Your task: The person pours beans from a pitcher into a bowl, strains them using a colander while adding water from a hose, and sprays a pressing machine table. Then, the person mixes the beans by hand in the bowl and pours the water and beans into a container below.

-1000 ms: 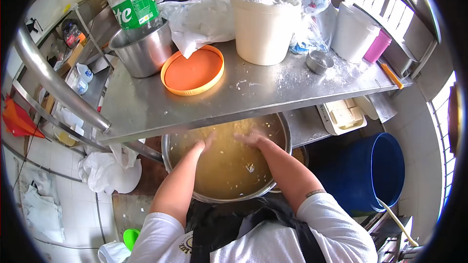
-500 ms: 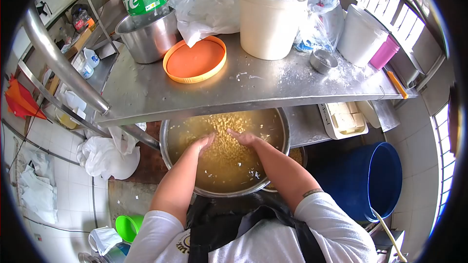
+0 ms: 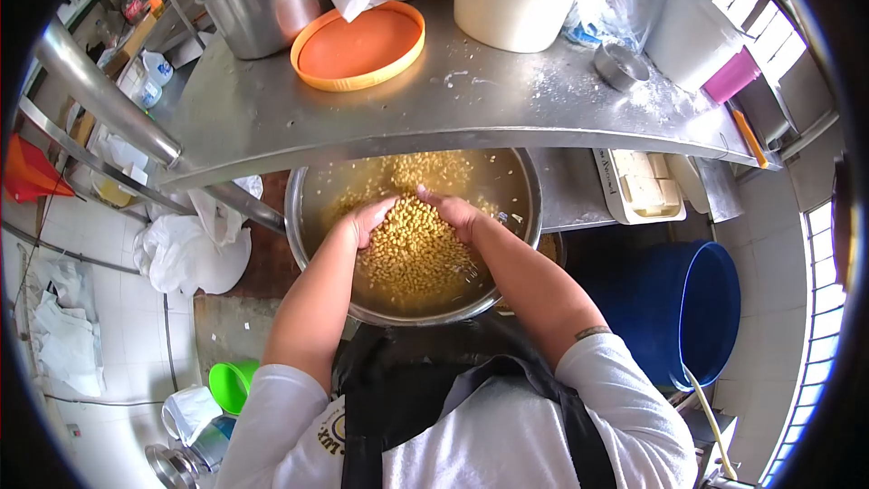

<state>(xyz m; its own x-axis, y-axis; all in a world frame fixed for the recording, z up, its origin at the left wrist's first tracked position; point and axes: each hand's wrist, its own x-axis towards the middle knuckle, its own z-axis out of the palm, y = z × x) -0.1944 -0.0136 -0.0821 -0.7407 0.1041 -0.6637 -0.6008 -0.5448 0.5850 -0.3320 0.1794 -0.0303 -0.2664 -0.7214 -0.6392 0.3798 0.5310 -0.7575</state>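
A wide steel bowl (image 3: 294, 217) holds cloudy yellowish water and a mass of wet yellow kernels (image 3: 418, 249). Both my hands are in it, cupped from either side around a heap of kernels that rises above the water. My left hand (image 3: 369, 220) presses against the left of the heap, its fingers partly buried among the kernels. On the other side my right hand (image 3: 455, 215) curves inward, thumb up, with its lower fingers hidden by kernels. Pale skins float near the bowl's right side.
Above the bowl's far edge runs a steel table (image 3: 380, 113) bearing an orange lid (image 3: 358, 47), a white bucket (image 3: 511, 0), a steel pot (image 3: 262, 14) and a small metal cup (image 3: 621, 66). Right of the bowl are a tray of pale blocks (image 3: 643, 186) and a blue barrel (image 3: 670, 312).
The view has tilted down. My hands have drawn nearer to me in the bowl, and kernels now pile up between them where mostly water showed at the near side.
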